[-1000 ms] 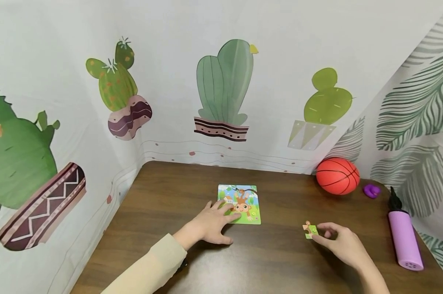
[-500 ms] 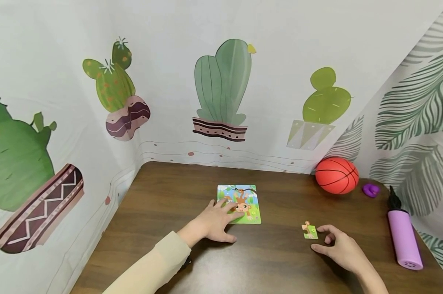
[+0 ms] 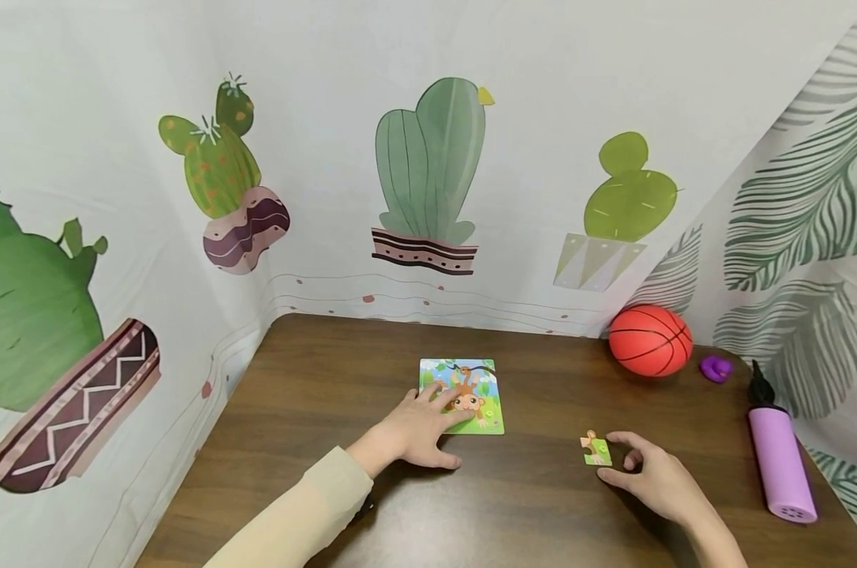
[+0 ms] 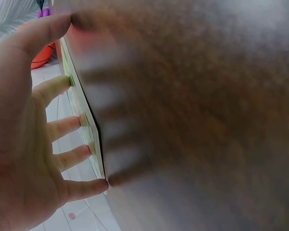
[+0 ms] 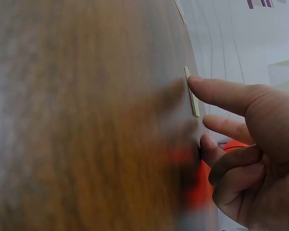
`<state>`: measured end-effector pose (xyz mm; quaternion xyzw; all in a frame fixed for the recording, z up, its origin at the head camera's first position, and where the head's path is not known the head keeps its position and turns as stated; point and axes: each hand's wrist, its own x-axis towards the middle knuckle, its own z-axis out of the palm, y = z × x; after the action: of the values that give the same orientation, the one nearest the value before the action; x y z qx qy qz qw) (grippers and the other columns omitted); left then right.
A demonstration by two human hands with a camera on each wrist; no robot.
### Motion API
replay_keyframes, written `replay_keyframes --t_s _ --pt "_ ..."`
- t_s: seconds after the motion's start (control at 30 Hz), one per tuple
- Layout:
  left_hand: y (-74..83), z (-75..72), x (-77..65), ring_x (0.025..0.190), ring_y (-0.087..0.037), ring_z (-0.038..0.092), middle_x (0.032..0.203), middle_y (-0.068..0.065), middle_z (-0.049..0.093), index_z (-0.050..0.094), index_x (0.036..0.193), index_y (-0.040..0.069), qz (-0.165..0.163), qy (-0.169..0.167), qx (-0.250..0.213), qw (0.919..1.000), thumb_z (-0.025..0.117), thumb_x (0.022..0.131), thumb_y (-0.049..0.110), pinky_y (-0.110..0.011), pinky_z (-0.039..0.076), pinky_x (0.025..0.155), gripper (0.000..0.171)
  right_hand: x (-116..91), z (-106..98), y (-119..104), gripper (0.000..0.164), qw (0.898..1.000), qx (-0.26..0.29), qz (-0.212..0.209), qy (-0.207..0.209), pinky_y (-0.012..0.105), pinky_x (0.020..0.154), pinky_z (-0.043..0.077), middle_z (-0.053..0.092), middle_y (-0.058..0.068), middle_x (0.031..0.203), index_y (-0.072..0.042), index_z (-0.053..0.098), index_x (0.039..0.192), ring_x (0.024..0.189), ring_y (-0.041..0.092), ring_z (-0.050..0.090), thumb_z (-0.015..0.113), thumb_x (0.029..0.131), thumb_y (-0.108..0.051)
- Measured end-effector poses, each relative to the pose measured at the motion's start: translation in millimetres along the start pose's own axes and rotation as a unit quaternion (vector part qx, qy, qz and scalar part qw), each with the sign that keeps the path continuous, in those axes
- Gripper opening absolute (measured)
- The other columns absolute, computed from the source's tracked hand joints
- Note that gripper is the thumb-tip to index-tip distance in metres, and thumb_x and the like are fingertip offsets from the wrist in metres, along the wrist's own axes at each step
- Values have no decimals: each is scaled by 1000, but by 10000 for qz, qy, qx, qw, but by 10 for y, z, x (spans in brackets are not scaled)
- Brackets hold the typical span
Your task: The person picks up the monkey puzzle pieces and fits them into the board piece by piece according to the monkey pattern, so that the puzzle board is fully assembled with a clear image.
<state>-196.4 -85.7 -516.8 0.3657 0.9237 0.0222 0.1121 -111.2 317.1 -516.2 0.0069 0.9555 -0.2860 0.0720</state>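
Note:
A square jigsaw puzzle with a monkey picture (image 3: pixel 487 414) lies flat on the table. My left hand (image 3: pixel 417 430) rests on its left part with fingers spread, and the fingertips hide some of the picture. In the left wrist view, several fingertips touch the puzzle's face (image 4: pixel 92 137), while the thumb stands off to one side. A loose jigsaw piece (image 3: pixel 599 451) lies to the right of the puzzle. Beside its right edge is my right hand (image 3: pixel 659 477), thumb and index finger apart, other fingers bent. The right wrist view shows the piece (image 5: pixel 194 107) edge-on near the thumb tip; whether they touch cannot be told.
A red toy basketball (image 3: pixel 651 341) sits at the table's back right, beside a purple rubber duck (image 3: pixel 716 368). A pink hand pump (image 3: pixel 782 465) lies along the right edge. Cactus-printed cloth (image 3: pixel 528 158) hangs behind the brown wooden table (image 3: pixel 329 355).
My right thumb has drawn back off the loose piece, which stays about where it was. My left hand has slid slightly to the right on the puzzle.

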Motion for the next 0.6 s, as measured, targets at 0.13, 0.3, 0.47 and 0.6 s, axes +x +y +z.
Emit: replay_keyframes --t_s 0.13,0.3,0.47,0.6 --pt "-21 6 9 155 -35 20 171 2 20 34 162 44 17 49 -27 10000 63 89 72 -69 29 113 83 21 16 -7 58 10000 -41 0 -8 31 61 38 55 -2 84 -12 68 126 69 14 49 86 83 -47" --pt "-40 5 13 155 -36 20 171 3 20 34 162 44 52 61 -48 10000 63 89 71 -69 28 115 83 42 1 -21 51 10000 -53 12 -81 29 60 36 55 -2 83 -12 69 122 67 14 48 86 84 -43" --pt "-54 -11 18 156 -35 20 171 4 21 36 161 43 132 93 -102 9998 65 89 70 -65 25 118 82 64 -14 -26 49 9998 -65 -185 -77 29 60 36 55 -3 83 -13 70 121 67 12 47 87 84 -40" --pt "-73 -18 20 156 -36 20 171 4 20 36 161 43 206 124 -131 9996 66 89 69 -64 24 119 82 88 -12 -16 44 9993 -22 -357 -93 29 61 36 55 -3 83 -14 70 118 68 10 47 88 84 -36"
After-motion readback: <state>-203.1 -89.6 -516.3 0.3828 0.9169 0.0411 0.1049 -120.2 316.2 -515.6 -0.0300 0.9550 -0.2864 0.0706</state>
